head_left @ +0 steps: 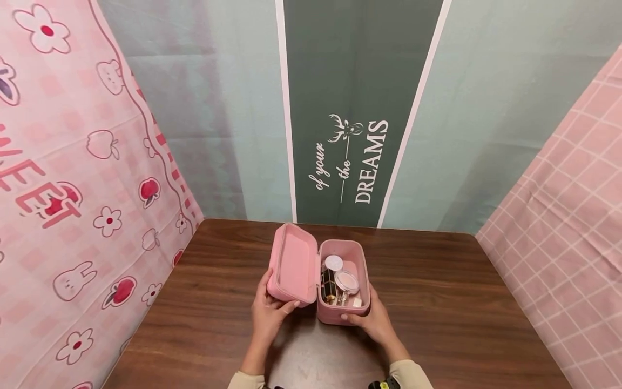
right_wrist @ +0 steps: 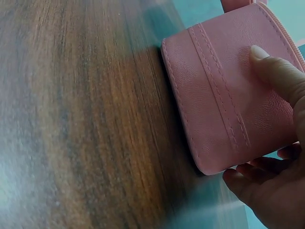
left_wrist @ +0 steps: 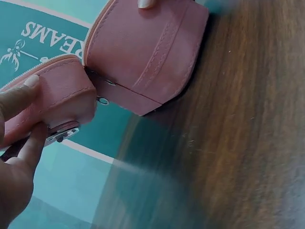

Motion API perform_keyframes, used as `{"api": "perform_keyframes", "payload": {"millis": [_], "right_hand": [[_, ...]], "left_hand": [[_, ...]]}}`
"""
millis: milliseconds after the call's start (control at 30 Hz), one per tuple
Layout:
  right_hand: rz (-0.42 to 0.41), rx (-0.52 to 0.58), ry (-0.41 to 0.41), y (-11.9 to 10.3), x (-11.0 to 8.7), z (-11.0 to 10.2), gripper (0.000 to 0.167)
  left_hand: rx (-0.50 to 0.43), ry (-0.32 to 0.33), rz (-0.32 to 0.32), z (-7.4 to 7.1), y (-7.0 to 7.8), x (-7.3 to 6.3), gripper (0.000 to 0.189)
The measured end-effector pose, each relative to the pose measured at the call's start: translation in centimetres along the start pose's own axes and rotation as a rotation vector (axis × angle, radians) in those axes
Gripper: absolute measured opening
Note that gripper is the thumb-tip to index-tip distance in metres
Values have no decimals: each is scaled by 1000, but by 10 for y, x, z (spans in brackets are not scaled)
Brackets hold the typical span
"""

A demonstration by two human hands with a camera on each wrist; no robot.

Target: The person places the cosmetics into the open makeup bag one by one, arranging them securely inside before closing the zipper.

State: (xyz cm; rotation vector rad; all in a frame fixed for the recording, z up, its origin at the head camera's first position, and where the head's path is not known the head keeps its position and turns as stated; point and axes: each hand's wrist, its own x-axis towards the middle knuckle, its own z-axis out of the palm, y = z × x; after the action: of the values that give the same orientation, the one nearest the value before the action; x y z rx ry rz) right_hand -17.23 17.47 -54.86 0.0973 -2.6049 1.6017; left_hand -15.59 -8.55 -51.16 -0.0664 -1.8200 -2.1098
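A pink zippered makeup case (head_left: 335,316) stands on the wooden table with its lid (head_left: 295,265) swung out to the left. Inside it lie a round white container (head_left: 333,263), a clear round compact (head_left: 347,281), black tubes with gold trim (head_left: 329,286) and a small white piece (head_left: 357,302). My left hand (head_left: 269,316) grips the lid by its near left corner, thumb on the rim, as the left wrist view also shows. My right hand (head_left: 376,320) holds the case's near right corner, its thumb (right_wrist: 274,69) on the front wall and its other fingers round the side.
The brown wooden table (head_left: 437,313) extends around the case. A green and teal printed cloth (head_left: 359,81) hangs behind it. Pink patterned cloths flank the table, one with fruit and flowers (head_left: 87,216) at left, one with a white grid (head_left: 573,216) at right.
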Motion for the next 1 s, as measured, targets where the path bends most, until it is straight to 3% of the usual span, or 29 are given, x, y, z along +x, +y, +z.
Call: {"api": "perform_keyframes", "payload": {"millis": [200, 367, 467, 733, 900, 1000], "right_hand": [[8, 3, 9, 1, 0, 1, 109], [9, 10, 1, 0, 0, 1, 109], [10, 6, 1, 1, 0, 1, 109], [-10, 47, 7, 1, -1, 4, 108], [-72, 24, 48, 1, -2, 7, 107], [-67, 43, 48, 1, -2, 6, 107]], "left_hand": [[-4, -33, 94, 3, 0, 2, 98], [-23, -26, 187, 7, 0, 4, 63], [-27, -26, 240, 11, 0, 6, 51], [-81, -65, 217, 22, 2, 9, 51], [-69, -70, 227, 28, 6, 13, 51], [-16, -70, 231, 34, 12, 13, 51]]}}
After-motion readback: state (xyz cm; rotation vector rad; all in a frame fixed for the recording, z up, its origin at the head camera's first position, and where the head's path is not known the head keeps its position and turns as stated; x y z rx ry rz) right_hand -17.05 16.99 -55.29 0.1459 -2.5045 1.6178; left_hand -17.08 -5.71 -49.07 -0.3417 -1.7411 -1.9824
